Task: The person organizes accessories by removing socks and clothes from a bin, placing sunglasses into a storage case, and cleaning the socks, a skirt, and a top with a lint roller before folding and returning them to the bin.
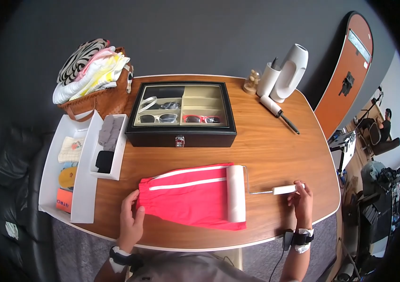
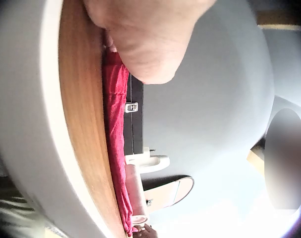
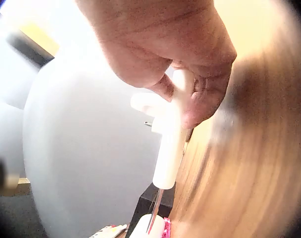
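Pink-red shorts (image 1: 188, 199) with white side stripes lie flat on the wooden table. My left hand (image 1: 131, 218) is at their gathered waistband (image 2: 115, 79), fingertips right at its edge and thumb held apart from the fingers. Across the hem end lies the white cylinder of a large lint roller (image 1: 236, 193). Thumb and fingers of my right hand (image 1: 302, 201) pinch the end of its white handle (image 3: 168, 158). A thin metal rod joins handle and cylinder.
Behind the shorts stands a black glass-lidded eyewear case (image 1: 181, 138). White boxes (image 1: 84, 207) of folded items and a brown basket (image 1: 101, 103) of clothes are at left. A smaller lint roller (image 1: 271, 107), white vase (image 1: 296, 61) and glass jar (image 1: 252, 83) occupy the back right.
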The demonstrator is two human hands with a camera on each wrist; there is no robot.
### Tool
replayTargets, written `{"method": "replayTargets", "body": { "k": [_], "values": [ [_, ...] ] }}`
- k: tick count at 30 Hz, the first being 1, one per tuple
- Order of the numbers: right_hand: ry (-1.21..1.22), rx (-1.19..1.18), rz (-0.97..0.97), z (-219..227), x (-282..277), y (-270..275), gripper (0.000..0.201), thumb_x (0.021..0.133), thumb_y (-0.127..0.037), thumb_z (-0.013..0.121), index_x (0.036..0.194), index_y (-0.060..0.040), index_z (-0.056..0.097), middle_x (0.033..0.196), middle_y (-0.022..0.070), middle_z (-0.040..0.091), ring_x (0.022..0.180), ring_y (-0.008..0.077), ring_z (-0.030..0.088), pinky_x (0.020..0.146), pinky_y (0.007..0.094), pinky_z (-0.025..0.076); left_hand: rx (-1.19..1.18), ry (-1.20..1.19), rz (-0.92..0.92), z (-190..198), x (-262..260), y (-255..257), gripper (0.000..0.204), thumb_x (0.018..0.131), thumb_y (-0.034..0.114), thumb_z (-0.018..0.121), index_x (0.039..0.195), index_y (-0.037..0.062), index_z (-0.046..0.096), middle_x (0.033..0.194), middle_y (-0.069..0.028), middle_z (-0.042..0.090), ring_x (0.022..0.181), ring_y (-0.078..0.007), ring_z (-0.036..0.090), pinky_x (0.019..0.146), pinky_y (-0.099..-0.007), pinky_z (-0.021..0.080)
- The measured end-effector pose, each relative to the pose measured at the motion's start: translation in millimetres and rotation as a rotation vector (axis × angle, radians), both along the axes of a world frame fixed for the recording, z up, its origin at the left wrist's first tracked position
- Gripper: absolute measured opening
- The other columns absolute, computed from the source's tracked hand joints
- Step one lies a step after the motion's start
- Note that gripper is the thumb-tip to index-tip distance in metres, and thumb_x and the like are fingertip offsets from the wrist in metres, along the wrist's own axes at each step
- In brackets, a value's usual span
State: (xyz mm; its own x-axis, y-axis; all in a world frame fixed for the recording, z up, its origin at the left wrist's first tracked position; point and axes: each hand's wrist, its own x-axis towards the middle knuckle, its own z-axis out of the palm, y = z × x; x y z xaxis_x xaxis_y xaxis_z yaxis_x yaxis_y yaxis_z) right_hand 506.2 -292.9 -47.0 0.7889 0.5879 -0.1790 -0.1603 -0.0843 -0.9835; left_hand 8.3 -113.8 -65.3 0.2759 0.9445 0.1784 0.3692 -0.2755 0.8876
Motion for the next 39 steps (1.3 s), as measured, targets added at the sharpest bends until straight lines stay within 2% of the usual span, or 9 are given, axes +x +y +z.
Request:
{"method": "replayTargets", "body": {
  "k": [5, 8, 14, 19, 25, 31, 34, 37, 39],
  "values": [
    [-0.013, 0.011, -0.101, -3, 26, -18, 0.021, 0.107, -0.029, 0.057, 0.108, -0.0077, 0.061, 0.072, 0.0026, 0.058, 0.053, 0.0127, 0.059, 0.041, 0.0263, 0.048, 0.056, 0.094, -0.063, 13, 1, 4, 0.047, 0.097, 0.012, 0.064, 0.141, 0.0003, 0.052, 0.143, -0.0213, 0.053, 0.135, -0.0354, 0.050, 0.114, -0.0428, 0.039],
    [0.014, 0.034, -0.146, -9, 41, -28, 0.020, 0.108, -0.027, 0.055, 0.108, -0.0079, 0.061, 0.076, 0.0020, 0.058, 0.055, 0.0129, 0.059, 0.043, 0.0275, 0.048, 0.219, 0.190, -0.067, 25, 3, 4, 0.050, 0.092, 0.014, 0.070, 0.139, 0.0030, 0.055, 0.146, -0.0195, 0.053, 0.140, -0.0378, 0.046, 0.117, -0.0462, 0.036],
    [0.063, 0.107, -0.199, -24, 66, -35, 0.018, 0.108, -0.025, 0.056, 0.109, -0.0073, 0.061, 0.074, 0.0016, 0.056, 0.056, 0.0129, 0.059, 0.046, 0.0278, 0.051, 0.289, 0.433, -0.329, 44, 8, 20, 0.046, 0.086, 0.020, 0.076, 0.128, 0.0061, 0.065, 0.151, -0.0161, 0.050, 0.145, -0.0404, 0.040, 0.120, -0.0517, 0.031],
    [0.116, 0.109, -0.206, -15, 63, -29, 0.021, 0.108, -0.027, 0.057, 0.110, -0.0063, 0.061, 0.073, 0.0016, 0.056, 0.060, 0.0140, 0.061, 0.051, 0.0275, 0.052, 0.276, 0.507, -0.397, 48, 13, 25, 0.050, 0.085, 0.025, 0.079, 0.130, 0.0083, 0.065, 0.154, -0.0164, 0.046, 0.150, -0.0403, 0.033, 0.121, -0.0526, 0.028],
    [0.202, 0.174, -0.129, -23, 68, -32, 0.029, 0.108, -0.027, 0.057, 0.123, -0.0026, 0.057, 0.078, 0.0046, 0.064, 0.065, 0.0158, 0.065, 0.056, 0.0291, 0.055, 0.227, 0.568, -0.473, 49, 9, 30, 0.062, 0.084, 0.028, 0.081, 0.139, 0.0099, 0.060, 0.160, -0.0170, 0.037, 0.152, -0.0408, 0.028, 0.122, -0.0536, 0.027],
    [0.194, 0.167, -0.232, -6, 42, -21, 0.040, 0.107, -0.020, 0.057, 0.140, -0.0007, 0.044, 0.087, 0.0092, 0.068, 0.069, 0.0181, 0.068, 0.058, 0.0297, 0.056, 0.215, 0.654, -0.418, 51, 4, 23, 0.065, 0.085, 0.029, 0.080, 0.142, 0.0091, 0.058, 0.161, -0.0185, 0.036, 0.151, -0.0420, 0.028, 0.122, -0.0541, 0.028],
    [0.137, 0.127, -0.179, -7, 27, -23, 0.046, 0.105, -0.015, 0.057, 0.146, -0.0014, 0.040, 0.092, 0.0087, 0.066, 0.067, 0.0159, 0.065, 0.057, 0.0289, 0.056, 0.274, 0.735, -0.308, 44, -3, 10, 0.065, 0.085, 0.031, 0.080, 0.141, 0.0084, 0.058, 0.158, -0.0194, 0.037, 0.147, -0.0436, 0.032, 0.119, -0.0542, 0.032],
    [-0.139, 0.091, -0.286, -9, 1, -18, 0.056, 0.103, -0.009, 0.058, 0.153, -0.0038, 0.033, 0.095, 0.0072, 0.063, 0.064, 0.0129, 0.060, 0.054, 0.0272, 0.053, 0.277, 0.813, -0.218, 47, -7, -8, 0.067, 0.084, 0.035, 0.081, 0.141, 0.0080, 0.058, 0.152, -0.0199, 0.042, 0.138, -0.0444, 0.039, 0.114, -0.0542, 0.037],
    [-0.308, 0.182, -0.339, -2, -17, -10, 0.064, 0.101, -0.002, 0.058, 0.158, -0.0073, 0.030, 0.098, 0.0060, 0.059, 0.070, 0.0103, 0.057, 0.059, 0.0242, 0.050, 0.216, 0.844, -0.235, 61, -8, -22, 0.069, 0.083, 0.036, 0.082, 0.142, 0.0078, 0.058, 0.146, -0.0198, 0.045, 0.132, -0.0438, 0.043, 0.111, -0.0540, 0.039]
  ]
}}
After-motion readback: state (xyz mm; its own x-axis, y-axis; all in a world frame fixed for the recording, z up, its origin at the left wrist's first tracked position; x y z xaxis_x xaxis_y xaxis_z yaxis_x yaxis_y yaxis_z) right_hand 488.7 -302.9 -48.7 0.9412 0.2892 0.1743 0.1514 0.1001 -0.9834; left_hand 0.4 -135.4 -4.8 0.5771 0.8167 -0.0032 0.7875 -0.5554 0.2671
